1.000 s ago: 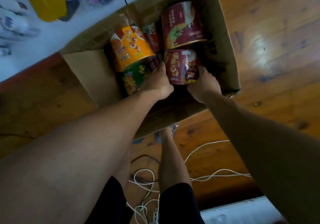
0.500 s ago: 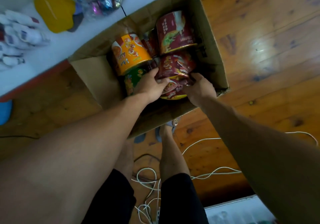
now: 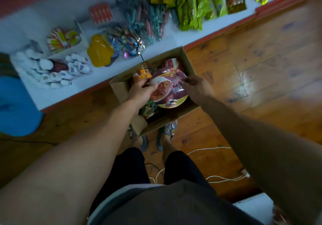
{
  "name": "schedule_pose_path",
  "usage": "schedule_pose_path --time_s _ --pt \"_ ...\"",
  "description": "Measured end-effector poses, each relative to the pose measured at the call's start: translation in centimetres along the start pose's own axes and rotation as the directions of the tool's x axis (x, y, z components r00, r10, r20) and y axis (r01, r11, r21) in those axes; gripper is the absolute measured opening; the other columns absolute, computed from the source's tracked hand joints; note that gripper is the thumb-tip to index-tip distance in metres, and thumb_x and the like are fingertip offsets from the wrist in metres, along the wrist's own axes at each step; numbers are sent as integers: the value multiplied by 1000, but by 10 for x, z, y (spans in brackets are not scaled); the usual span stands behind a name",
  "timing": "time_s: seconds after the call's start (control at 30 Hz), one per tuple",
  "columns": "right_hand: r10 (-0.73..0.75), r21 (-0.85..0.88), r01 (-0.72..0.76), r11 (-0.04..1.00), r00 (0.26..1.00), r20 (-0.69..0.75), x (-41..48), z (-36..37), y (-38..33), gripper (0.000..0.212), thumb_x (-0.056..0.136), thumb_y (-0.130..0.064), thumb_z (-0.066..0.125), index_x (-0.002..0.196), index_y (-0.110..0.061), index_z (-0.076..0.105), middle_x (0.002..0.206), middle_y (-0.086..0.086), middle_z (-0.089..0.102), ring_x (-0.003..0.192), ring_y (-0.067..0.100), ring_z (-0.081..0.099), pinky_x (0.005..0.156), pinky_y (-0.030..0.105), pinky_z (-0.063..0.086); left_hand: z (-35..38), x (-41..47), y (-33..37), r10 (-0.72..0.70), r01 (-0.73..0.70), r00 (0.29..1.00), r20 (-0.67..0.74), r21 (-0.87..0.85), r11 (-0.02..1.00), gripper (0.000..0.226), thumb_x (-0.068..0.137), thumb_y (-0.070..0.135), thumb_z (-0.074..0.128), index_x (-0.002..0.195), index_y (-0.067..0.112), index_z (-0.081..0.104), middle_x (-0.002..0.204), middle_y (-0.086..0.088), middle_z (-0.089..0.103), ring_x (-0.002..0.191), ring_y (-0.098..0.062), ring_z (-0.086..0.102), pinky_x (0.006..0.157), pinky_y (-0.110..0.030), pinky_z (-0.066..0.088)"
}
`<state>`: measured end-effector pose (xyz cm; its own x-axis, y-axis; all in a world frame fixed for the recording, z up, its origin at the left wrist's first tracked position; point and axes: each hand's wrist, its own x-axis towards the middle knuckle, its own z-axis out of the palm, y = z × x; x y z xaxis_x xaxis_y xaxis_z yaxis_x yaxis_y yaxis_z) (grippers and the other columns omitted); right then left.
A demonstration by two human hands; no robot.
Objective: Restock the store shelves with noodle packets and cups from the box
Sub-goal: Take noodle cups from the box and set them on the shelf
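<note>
A maroon noodle cup (image 3: 169,88) is lifted above the open cardboard box (image 3: 189,62), its printed lid facing me. My left hand (image 3: 139,91) grips its left side and my right hand (image 3: 196,87) grips its right side. Inside the box lie an orange cup (image 3: 142,74), a green cup (image 3: 149,108) and another maroon cup (image 3: 171,63), partly hidden by the lifted one.
The low white shelf (image 3: 174,40) holds green snack packets (image 3: 195,6), clothes pegs (image 3: 149,20), a yellow item (image 3: 100,52) and white bottles (image 3: 52,71). A blue bin (image 3: 15,106) stands at left. White cables (image 3: 217,177) lie on the wooden floor by my feet.
Both hands have raised the maroon cup out of the box and turned its lid up. My head has risen, so more of the shelf shows.
</note>
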<state>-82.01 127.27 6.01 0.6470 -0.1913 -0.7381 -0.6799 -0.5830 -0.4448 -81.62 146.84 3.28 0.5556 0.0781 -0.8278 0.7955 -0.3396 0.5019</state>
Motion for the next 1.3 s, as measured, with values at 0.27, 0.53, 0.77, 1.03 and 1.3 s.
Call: schedule_pose_path --time_s 0.27,0.53,0.77,1.03,1.3 --pt "-165 82 173 981 981 -105 -97 -50 -102 33 90 -35 62 120 -20 67 113 1 70 93 18 62 77 27 47 -66 -119 62 74 -100 993 -91 -323 941 47 81 36 70 125 19 65 114 -1 71 104 -23 67 90 -39 56" --pt "-358 121 373 920 925 -125 -175 -65 -192 14 90 -32 61 96 -22 69 92 -1 68 91 24 65 88 45 55 -145 -200 97 227 -327 937 -265 -440 836 23 97 21 60 119 14 64 115 -6 69 96 -19 67 85 -37 57" --pt "-499 157 509 847 861 -101 -211 -49 -278 21 93 -32 61 105 -18 70 94 0 69 86 21 65 81 40 57 -227 -229 113 280 -477 856 -434 -453 753 22 93 19 63 113 13 70 108 -8 73 97 -24 70 85 -36 56" --pt "-538 215 536 816 841 -54 -225 16 -375 14 89 -29 64 96 -20 71 97 4 72 94 26 67 90 46 56 -331 -232 104 284 -549 804 -522 -470 691 31 92 22 63 122 14 66 112 -6 71 100 -23 69 91 -39 56" --pt "-519 267 493 828 854 34 -226 98 -457 17 87 -25 65 70 -27 67 83 6 71 87 29 68 88 53 54 -423 -201 82 219 -550 803 -554 -548 630 22 94 13 53 98 25 70 102 -3 72 96 -21 65 81 -32 48"
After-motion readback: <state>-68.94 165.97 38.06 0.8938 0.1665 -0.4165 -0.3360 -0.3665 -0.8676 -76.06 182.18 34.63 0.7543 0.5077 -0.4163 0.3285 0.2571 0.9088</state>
